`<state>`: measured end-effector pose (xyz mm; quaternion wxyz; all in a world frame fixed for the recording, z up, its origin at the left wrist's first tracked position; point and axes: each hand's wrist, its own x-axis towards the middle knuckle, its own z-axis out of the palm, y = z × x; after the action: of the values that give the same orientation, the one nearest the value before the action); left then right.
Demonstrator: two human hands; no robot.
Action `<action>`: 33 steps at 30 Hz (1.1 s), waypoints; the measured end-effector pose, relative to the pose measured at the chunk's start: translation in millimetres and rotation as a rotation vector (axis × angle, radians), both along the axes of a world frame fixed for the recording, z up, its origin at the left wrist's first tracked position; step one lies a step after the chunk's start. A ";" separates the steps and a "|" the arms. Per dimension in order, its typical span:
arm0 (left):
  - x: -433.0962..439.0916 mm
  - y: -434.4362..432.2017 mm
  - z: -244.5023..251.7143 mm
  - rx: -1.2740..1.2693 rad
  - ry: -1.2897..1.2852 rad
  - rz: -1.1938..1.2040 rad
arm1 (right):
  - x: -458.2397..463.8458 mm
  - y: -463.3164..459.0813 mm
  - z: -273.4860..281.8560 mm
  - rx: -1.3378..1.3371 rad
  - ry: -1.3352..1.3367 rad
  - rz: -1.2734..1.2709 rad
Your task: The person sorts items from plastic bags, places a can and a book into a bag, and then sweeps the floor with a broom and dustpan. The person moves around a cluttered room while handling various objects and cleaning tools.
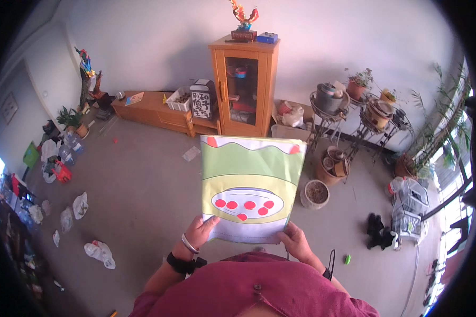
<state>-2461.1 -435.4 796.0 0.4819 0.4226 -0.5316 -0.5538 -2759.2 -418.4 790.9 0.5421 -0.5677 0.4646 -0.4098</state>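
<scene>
A thin paper picture booklet (252, 162) is held up before me, its page showing a plate with several red round shapes on green and yellow bands. My left hand (201, 231) grips its lower left corner, thumb on the front. At the lower right corner my right hand (295, 240) pinches the paper in the same way. The fingers behind the booklet are hidden. A bracelet and a black band are on my left wrist, and a black band is on the right one.
A wooden cabinet (245, 48) with a glass door stands ahead, beside a low wooden bench (152, 115). Potted plants on metal stands and a round pot (315, 194) are at the right. Plastic bags (100, 253) lie on the floor at the left, a green object (348, 259) at the right.
</scene>
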 end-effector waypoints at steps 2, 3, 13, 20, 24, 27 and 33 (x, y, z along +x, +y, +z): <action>2.3 -39.5 2.1 0.044 0.063 0.073 | 5.7 -53.3 8.4 -0.019 -0.037 0.029; 7.4 -59.2 2.4 0.069 0.089 0.111 | 10.3 -83.6 12.5 -0.008 -0.013 0.080; 127.2 -164.1 -18.0 0.270 0.309 0.504 | 156.8 -278.3 28.0 -0.092 0.294 0.426; 250.9 -279.7 -21.0 0.262 0.081 0.459 | 280.9 -394.5 14.1 0.092 0.220 0.356; 300.5 -339.1 -25.6 0.379 0.178 0.443 | 328.0 -458.4 5.2 0.060 0.208 0.408; 325.3 -367.9 -27.5 0.368 0.135 0.393 | 350.6 -492.1 5.5 0.262 0.024 0.408; 376.1 -461.7 -27.2 0.248 0.276 0.234 | 404.7 -608.2 -5.3 0.462 -0.143 0.436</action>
<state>-2085.1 -897.1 768.8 0.5554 0.4577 -0.3358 -0.6077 -2354.5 -1026.6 785.6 0.7628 -0.4857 0.3735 -0.2066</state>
